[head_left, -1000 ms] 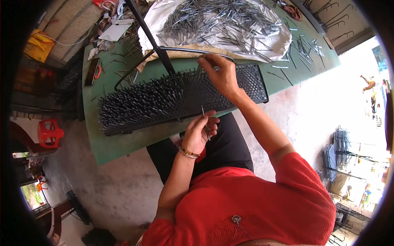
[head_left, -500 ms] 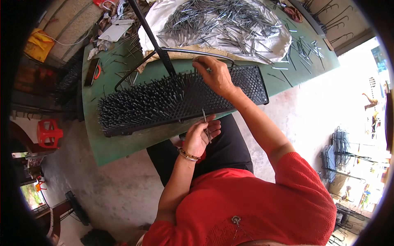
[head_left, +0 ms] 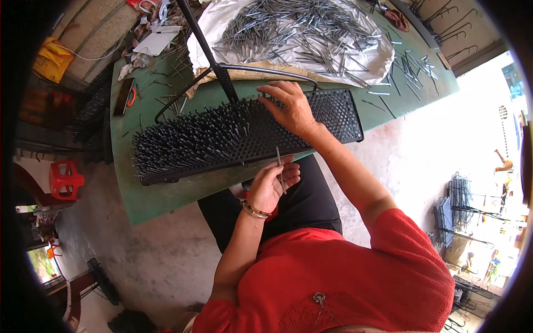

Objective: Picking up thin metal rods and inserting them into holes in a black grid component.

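Observation:
A long black perforated rack point(head_left: 327, 119) lies across the front of the table, its left part packed with upright dark metal rods point(head_left: 189, 141) and its right part showing bare holes. Above the boundary between them is my right hand point(head_left: 294, 111), thumb and fingers apart, pointing left near the rack's far edge. Nothing plainly shows between those fingers. My left hand point(head_left: 266, 186), palm up below the rack's near edge, is closed on a thin grey metal rod point(head_left: 278, 161); whether more lie in the palm I cannot tell.
Behind the rack, a white sheet point(head_left: 202, 53) bears a heap of loose rods point(head_left: 277, 28). A black metal frame point(head_left: 202, 41) rises from the rack's far side. A phone point(head_left: 124, 95) and red-handled scissors point(head_left: 132, 98) lie on the green table point(head_left: 150, 202). A red stool point(head_left: 66, 180) stands left.
My right hand's fingers have come down and spread from a pinch above the rack's far edge. My left hand has barely shifted, with the rod still in it.

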A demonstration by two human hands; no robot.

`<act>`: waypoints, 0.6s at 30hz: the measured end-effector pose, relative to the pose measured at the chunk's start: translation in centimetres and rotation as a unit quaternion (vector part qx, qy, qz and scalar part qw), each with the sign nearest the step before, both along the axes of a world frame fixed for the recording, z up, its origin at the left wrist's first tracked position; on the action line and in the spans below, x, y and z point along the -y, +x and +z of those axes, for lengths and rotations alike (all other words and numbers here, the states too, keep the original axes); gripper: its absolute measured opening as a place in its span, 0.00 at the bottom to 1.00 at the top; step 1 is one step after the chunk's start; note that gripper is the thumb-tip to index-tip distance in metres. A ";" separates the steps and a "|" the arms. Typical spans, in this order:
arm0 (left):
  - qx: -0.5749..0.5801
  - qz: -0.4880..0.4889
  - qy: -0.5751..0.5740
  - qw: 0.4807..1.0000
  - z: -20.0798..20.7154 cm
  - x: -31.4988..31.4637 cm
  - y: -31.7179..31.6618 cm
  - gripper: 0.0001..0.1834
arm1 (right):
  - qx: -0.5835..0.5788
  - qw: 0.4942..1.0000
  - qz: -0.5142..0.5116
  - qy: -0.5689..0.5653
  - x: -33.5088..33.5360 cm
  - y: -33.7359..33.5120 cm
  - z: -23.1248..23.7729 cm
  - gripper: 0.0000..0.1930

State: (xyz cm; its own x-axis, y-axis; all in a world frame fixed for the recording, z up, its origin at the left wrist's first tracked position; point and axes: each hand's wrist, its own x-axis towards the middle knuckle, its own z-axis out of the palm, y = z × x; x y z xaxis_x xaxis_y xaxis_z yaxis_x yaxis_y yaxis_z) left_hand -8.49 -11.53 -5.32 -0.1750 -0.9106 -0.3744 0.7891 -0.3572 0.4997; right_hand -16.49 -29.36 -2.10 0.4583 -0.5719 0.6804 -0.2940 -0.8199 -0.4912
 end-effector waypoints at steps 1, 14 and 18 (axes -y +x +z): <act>-0.001 -0.002 -0.003 1.000 0.1 0.0 0.0 0.18 | 0.006 1.000 -0.022 -0.017 0.1 0.0 -0.1 0.12; 0.014 -0.001 -0.009 1.000 -0.4 0.2 -0.1 0.18 | -0.008 0.999 -0.008 -0.045 0.0 0.6 -0.1 0.11; 0.008 0.008 -0.002 1.000 -0.7 0.1 -0.1 0.17 | 0.009 0.998 -0.051 -0.029 0.3 0.0 -0.8 0.10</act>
State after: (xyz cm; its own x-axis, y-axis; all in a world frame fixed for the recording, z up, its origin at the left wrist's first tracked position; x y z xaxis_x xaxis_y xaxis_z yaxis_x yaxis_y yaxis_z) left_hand -8.55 -11.68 -6.02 -0.1545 -0.9145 -0.3739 0.7865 -0.3428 0.5137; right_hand -16.45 -29.68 -2.89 0.3875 -0.5744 0.7211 -0.3688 -0.8134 -0.4498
